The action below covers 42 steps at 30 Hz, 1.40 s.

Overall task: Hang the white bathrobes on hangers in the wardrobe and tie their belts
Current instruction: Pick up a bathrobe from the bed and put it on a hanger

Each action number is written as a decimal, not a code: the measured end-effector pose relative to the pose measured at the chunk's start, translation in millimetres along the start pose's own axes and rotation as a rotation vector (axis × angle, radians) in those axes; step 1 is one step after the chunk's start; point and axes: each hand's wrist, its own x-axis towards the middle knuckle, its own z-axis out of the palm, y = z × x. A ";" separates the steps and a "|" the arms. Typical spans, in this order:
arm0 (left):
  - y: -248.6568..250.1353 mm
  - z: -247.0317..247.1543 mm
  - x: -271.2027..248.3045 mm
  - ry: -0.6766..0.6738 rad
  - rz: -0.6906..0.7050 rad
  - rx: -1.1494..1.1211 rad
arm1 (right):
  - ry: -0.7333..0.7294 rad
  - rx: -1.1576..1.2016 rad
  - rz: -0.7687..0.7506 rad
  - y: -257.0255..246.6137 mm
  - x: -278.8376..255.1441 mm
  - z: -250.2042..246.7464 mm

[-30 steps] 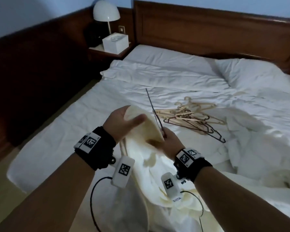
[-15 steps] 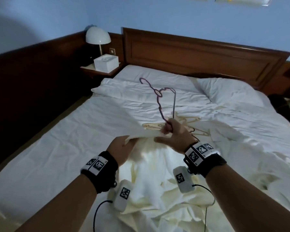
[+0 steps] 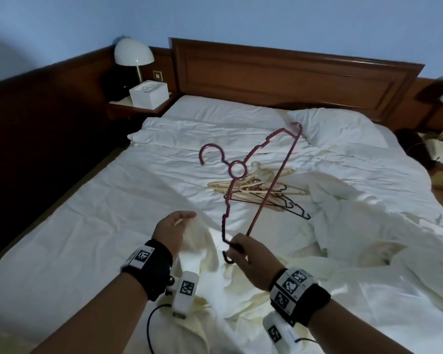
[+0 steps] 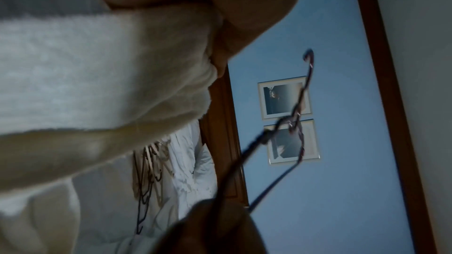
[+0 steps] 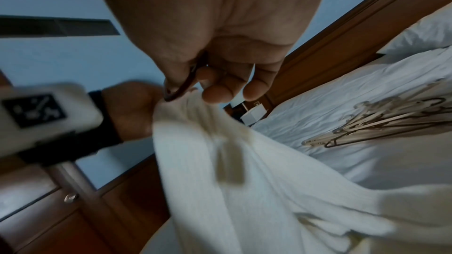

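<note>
head view: right hand [image 3: 243,254] pinches red hanger [image 3: 251,182] by one shoulder tip, its long bar running up and away over the bed [image 3: 74,226]; left hand [image 3: 172,231] grips robe [image 3: 202,241] edge just beside that tip, nearer for threading

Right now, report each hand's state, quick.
Left hand: closed, gripping the white bathrobe.
Right hand: closed, holding the dark red hanger by one end.

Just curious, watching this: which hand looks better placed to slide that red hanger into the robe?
Probably the right hand: it already pinches one end of the red hanger, raised above the bed. The left hand grips the bathrobe beside it, holding the fabric up.
</note>
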 end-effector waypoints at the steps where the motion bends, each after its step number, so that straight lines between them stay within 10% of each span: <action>1: 1.5 1.9 -1.1 -0.030 -0.009 -0.027 | -0.037 -0.001 -0.007 -3.1 -3.1 5.2; 6: 6.1 8.2 -11.5 -0.215 0.057 -0.011 | -0.219 -0.009 0.005 -13.0 -14.5 24.0; 13: 2.8 10.1 -19.9 -0.129 0.298 0.378 | -0.335 -0.017 0.096 -23.9 -24.6 24.0; 20: -12.1 -3.7 -24.6 -0.377 0.463 0.796 | 0.474 -0.451 -0.156 -37.7 2.4 -28.4; 25: -22.2 1.5 -35.0 -0.442 0.548 0.786 | 0.057 -0.380 -0.055 -39.1 18.8 -27.9; 34: -32.1 -23.5 -20.5 -0.028 0.273 0.307 | -0.060 -0.512 0.150 11.7 8.7 -13.4; 42: -29.5 -8.7 -24.4 -0.035 0.262 0.236 | -0.122 -0.241 0.187 15.4 11.5 27.1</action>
